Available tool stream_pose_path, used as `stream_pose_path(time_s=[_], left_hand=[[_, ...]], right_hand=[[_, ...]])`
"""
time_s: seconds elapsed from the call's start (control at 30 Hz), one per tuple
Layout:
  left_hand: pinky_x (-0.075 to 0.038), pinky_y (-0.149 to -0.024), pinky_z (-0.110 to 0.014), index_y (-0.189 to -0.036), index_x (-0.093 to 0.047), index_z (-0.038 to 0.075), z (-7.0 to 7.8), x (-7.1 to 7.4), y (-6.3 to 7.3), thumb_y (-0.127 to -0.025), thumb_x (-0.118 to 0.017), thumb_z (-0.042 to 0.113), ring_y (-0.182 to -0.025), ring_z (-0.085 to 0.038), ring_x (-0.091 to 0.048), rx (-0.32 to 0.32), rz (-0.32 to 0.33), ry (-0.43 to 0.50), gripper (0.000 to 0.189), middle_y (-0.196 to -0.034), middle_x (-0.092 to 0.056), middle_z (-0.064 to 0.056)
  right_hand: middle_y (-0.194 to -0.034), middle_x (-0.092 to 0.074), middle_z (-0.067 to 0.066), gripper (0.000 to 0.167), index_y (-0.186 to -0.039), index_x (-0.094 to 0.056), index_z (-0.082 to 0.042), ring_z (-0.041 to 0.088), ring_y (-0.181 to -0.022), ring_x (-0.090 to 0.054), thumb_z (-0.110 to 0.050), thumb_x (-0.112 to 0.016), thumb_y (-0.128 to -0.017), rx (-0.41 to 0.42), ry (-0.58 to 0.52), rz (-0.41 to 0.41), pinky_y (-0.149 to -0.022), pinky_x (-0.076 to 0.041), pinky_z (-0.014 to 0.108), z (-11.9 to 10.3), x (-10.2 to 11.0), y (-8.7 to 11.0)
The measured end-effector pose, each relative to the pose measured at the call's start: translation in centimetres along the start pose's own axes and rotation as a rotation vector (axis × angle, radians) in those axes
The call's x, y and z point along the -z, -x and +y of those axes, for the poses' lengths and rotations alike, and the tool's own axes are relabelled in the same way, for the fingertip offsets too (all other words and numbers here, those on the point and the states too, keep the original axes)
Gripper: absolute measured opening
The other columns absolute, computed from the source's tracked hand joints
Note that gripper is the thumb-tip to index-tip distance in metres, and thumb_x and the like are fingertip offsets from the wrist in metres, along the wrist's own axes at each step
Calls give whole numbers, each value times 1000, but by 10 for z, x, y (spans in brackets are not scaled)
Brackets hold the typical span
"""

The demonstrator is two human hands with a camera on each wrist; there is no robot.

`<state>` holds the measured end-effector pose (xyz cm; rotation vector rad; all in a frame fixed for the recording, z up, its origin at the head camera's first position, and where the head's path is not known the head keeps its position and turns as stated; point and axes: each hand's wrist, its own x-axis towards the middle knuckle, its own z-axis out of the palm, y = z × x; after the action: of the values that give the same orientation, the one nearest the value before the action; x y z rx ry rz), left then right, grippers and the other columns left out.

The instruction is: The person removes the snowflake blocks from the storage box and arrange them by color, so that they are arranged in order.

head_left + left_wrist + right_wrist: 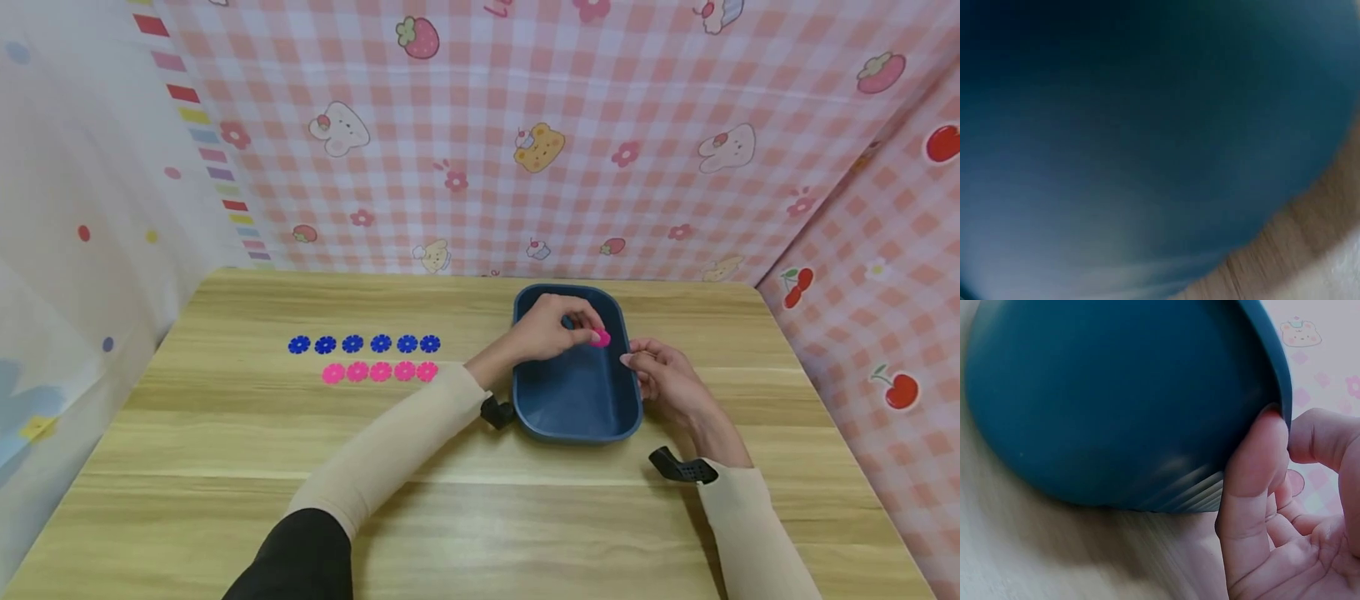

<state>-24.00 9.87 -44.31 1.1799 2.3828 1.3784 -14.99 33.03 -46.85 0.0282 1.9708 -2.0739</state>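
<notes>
In the head view my left hand [551,327] reaches over a dark blue rectangular container [573,417]. It pinches a pink flower-shaped disc [601,337] between thumb and fingertips, above the container's inside. My right hand [671,379] grips the container's right rim; the right wrist view shows the hand [1297,512] with a finger against the outer wall [1116,412] and another digit across the rim. Dark blue container wall [1147,156] fills most of the blurred left wrist view, which does not show the left hand's fingers.
Left of the container lie a row of several blue flower-shaped discs [352,343] and, nearer me, a row of several pink ones [381,372]. They rest on a wood-grain table [225,467]. A pink checked cloth [480,108] hangs along the table's back edge.
</notes>
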Motion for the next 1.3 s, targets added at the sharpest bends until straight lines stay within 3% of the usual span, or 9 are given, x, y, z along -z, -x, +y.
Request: stream_pose_path(time_s=[0.43,0.6,0.77,0.93,1.3], left_hand=[[-53,-69,-22,-99,-76,17,7,11,16,-96,-74,20,-77,-11,-64,-21,123,111,5,-86,-72,3],[-53,-64,-24,-102,-75,16,9,15,29,-97,-72,21,-74,-17,-63,55,134,187,8,-89,-71,-1],[-58,-67,-26,-105,-75,16,12,23,45,-98,-72,23,-76,-16,-65,142,163,221,10,-93,-70,-2],[-60,-72,-29,-107,-74,17,13,35,60,-98,-72,23,-85,-23,-69,170,195,239,11,-96,-71,-2],[-60,-83,-60,-105,-74,13,4,59,94,-97,-72,15,-93,-39,-71,233,278,324,9,-98,-74,-6]], right_hand=[[-69,-47,-9,12,-109,-47,-10,4,-54,-50,-14,-57,-105,-22,-9,11,-52,-48,18,0,-3,0],[-69,-50,-9,12,-109,-47,-10,4,-55,-50,-14,-57,-105,-16,-11,7,-52,-48,18,1,-2,1],[-71,-54,-9,11,-108,-47,-10,4,-55,-51,-13,-56,-105,-5,-12,1,-51,-48,19,1,-3,1],[-70,-54,-9,12,-108,-45,-9,5,-54,-51,-13,-56,-105,-2,-3,5,-51,-47,20,1,-2,1],[-72,-59,-9,9,-109,-47,-9,5,-55,-56,-12,-54,-105,2,-5,-17,-52,-50,20,1,-3,2]])
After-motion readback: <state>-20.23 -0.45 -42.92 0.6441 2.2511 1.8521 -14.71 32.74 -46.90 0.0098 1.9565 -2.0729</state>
